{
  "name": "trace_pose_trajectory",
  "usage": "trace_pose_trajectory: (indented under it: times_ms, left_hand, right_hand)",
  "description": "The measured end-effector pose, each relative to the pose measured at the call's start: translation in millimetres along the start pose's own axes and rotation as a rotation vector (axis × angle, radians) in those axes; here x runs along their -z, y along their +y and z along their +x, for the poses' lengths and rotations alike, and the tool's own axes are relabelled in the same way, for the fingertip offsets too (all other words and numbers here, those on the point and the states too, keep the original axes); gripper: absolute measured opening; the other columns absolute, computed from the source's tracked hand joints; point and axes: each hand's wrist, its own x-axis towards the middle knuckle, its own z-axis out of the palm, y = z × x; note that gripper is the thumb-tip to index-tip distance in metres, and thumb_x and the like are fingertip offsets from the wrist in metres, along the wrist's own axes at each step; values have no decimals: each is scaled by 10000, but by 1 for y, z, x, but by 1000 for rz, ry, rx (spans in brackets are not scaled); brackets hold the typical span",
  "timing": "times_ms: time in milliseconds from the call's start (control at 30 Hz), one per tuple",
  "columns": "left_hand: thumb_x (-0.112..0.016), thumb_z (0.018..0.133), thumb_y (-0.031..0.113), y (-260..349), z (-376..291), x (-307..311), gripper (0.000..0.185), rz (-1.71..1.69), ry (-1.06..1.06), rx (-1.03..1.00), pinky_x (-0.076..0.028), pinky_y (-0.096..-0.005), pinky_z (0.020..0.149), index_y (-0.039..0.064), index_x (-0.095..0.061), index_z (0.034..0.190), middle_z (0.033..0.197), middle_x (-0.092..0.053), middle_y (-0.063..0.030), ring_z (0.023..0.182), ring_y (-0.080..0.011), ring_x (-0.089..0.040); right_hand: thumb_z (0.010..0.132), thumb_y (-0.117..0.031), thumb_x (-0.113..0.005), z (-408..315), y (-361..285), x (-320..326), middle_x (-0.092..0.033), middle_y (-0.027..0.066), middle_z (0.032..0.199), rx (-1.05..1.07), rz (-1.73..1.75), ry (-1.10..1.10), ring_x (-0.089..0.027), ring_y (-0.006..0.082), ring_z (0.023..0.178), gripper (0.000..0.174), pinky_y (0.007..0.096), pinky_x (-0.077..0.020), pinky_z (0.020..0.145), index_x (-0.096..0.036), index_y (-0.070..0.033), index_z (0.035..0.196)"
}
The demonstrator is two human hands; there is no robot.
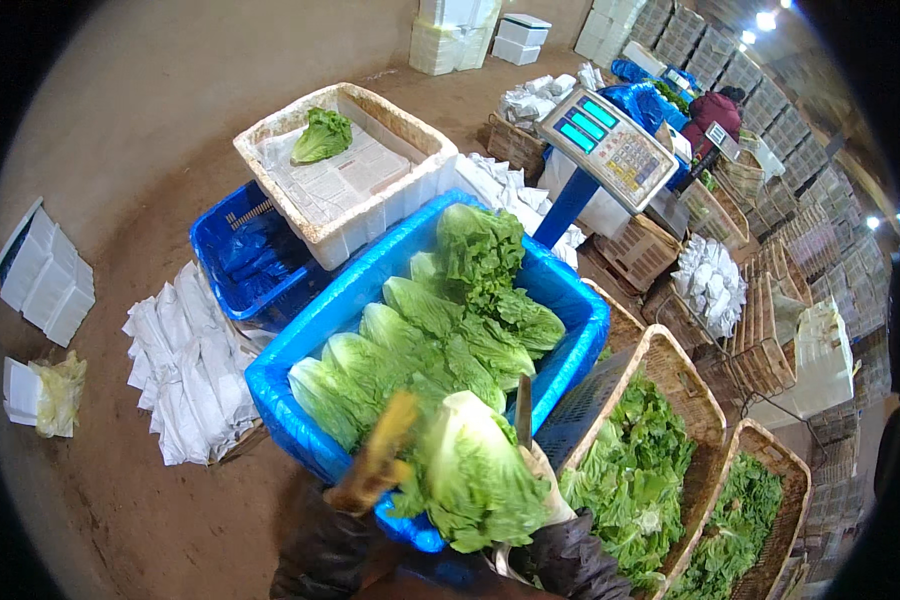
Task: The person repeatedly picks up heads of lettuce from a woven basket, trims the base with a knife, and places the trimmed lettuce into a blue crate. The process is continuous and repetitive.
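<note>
A head of romaine lettuce [476,465], pale base up, is in front of me at the near edge of a crate lined with blue plastic [292,412]. My left hand [379,446], in a stained yellowish glove, is blurred at its left side, fingers extended and thumb apart. At its right side my right hand [546,480], in a whitish glove, grips a knife whose blade [524,411] points up; the lettuce partly hides this hand, so whether it also supports the head is unclear. Inside the crate, several romaine heads [397,322] lie in overlapping rows.
Beyond the crate stand a foam box [427,169] with one lettuce on newspaper and a digital scale display [607,146]. Crates of loose leaves [630,450] flank my right. A blue basket [259,251] and white bags [187,367] lie left. A person [712,116] works far back.
</note>
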Motion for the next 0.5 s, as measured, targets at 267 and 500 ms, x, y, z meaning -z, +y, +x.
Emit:
trace_pose_trajectory:
  times_ms: [267,500]
  left_hand:
    - [-835,810,475,37,82,41,1141,148,286,-274,-229,-445,1257,0,-204,1633,1644,-314,-209,1534,-334,-285]
    - [-867,852,241,-22,288,72,957,41,580,-431,-413,-405,1151,80,-308,1613,1570,-406,-115,1400,-246,-433]
  right_hand:
    - [1030,-229,-611,71,-59,-58,-669,78,1252,184,-672,195,-581,80,668,458,233,-492,540,-540,-64,1452]
    - [1051,-353,-598,-26,-88,29,-709,85,906,37,-575,355,-521,93,424,485,226,-354,300,-530,-37,1412]
